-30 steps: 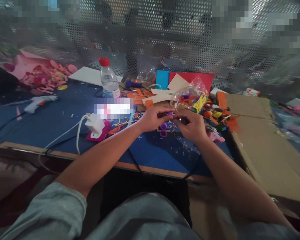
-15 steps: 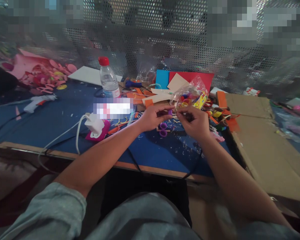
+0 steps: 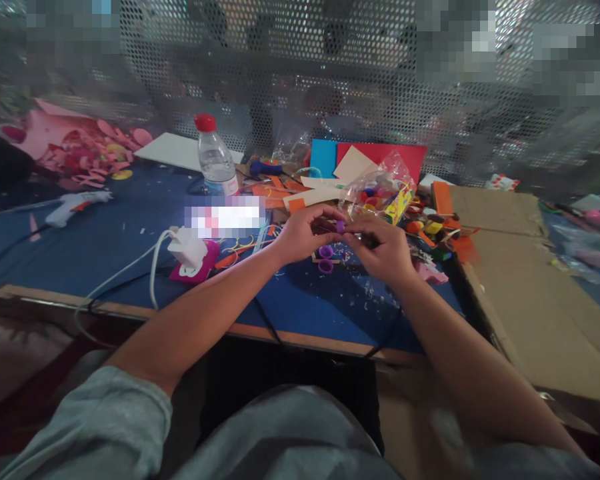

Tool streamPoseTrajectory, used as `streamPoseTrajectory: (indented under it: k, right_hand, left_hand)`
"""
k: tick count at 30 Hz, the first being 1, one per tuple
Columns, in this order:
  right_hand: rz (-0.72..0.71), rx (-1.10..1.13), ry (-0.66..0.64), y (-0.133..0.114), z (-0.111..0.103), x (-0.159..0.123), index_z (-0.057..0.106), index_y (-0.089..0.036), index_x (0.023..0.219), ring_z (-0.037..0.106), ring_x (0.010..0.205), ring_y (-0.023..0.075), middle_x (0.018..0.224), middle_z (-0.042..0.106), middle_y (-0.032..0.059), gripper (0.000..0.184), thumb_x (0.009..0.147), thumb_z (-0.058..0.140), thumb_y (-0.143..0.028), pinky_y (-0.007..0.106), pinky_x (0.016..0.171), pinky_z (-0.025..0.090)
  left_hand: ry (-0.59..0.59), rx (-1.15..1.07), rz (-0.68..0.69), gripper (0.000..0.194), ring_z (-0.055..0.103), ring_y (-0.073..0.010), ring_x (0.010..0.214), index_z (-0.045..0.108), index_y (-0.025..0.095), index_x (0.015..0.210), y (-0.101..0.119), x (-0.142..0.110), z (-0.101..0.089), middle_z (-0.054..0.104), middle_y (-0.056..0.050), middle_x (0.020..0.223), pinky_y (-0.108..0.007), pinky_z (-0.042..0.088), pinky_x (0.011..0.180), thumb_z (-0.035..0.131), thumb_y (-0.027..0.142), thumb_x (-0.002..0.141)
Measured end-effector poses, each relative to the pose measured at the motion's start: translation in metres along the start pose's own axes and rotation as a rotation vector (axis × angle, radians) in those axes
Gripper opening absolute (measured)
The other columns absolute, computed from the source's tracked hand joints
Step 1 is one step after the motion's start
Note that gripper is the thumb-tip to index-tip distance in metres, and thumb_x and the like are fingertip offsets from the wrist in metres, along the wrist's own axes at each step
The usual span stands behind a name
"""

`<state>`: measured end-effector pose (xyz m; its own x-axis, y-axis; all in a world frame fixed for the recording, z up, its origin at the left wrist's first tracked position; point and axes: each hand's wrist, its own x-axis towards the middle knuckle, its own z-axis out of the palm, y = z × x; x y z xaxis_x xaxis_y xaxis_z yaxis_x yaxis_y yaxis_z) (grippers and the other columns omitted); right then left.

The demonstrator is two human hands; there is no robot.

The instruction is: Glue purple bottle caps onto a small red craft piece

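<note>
Between the fingertips of my left hand [image 3: 307, 233] is a small purple piece [image 3: 341, 227], perhaps a cap; its exact kind is too small to make out. My right hand [image 3: 383, 247] is pinched closed beside it, its fingertips meeting the piece's right side. Whether those fingers hold something else as well is hidden. Below my hands, two purple round cups [image 3: 325, 266] stand close together on the blue table [image 3: 300, 307]. Pale scraps lie scattered around them.
A red-capped water bottle [image 3: 215, 160] stands behind a white plug on a pink power strip [image 3: 200, 263]. To the left lies a glue gun [image 3: 75, 207]. A clear bag of colourful bits [image 3: 375, 193] is behind my hands; cardboard [image 3: 535, 287] covers the right side.
My right hand has moved left, bringing its fingertips against the purple piece in my left hand. The left hand stays nearly still.
</note>
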<state>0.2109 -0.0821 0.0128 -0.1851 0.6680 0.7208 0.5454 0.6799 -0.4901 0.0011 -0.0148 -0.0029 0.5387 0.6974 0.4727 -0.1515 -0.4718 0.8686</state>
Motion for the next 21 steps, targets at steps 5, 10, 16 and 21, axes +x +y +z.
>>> streamPoseTrajectory:
  k: [5,10,16,21]
  right_hand:
    - [0.063,-0.002,0.002,0.0011,0.0001,0.0014,0.079,-0.024,0.088,0.069,0.071,0.0202,0.081,0.078,0.0029,0.008,0.094,0.074,-0.027,0.036,0.069,0.053]
    - [0.034,-0.008,-0.002,0.0009,-0.0011,0.0015,0.078,-0.024,0.089,0.068,0.071,0.0205,0.081,0.077,0.0025,0.006,0.093,0.073,-0.024,0.039,0.075,0.055]
    - [0.001,0.082,-0.012,0.0005,-0.0004,-0.0006,0.078,-0.026,0.089,0.073,0.082,0.0233,0.089,0.079,0.0041,0.012,0.096,0.07,-0.021,0.04,0.077,0.055]
    - [0.029,0.081,-0.005,-0.0006,-0.0007,0.0,0.077,-0.026,0.086,0.067,0.074,0.021,0.081,0.075,0.0015,0.014,0.097,0.07,-0.021,0.038,0.073,0.052]
  left_hand:
    - [0.004,0.028,-0.009,0.047,0.078,-0.0166,0.096,0.075,0.014,0.117,0.0007,-0.0008,0.0006,0.081,-0.012,0.115,-0.033,0.066,0.092,0.095,0.041,0.083]
    - [0.019,-0.004,-0.023,0.04,0.078,-0.0153,0.095,0.074,0.013,0.118,0.0015,-0.0013,0.0022,0.08,-0.013,0.117,-0.03,0.065,0.089,0.088,0.037,0.09]
    - [-0.022,-0.026,-0.017,0.038,0.08,-0.0182,0.1,0.077,0.013,0.118,0.0002,-0.0012,0.0029,0.081,-0.014,0.118,-0.034,0.066,0.092,0.088,0.037,0.091]
    - [-0.02,-0.009,0.019,0.036,0.08,-0.0191,0.105,0.079,0.013,0.118,-0.0006,-0.0012,0.0034,0.082,-0.014,0.118,-0.037,0.066,0.097,0.088,0.036,0.091]
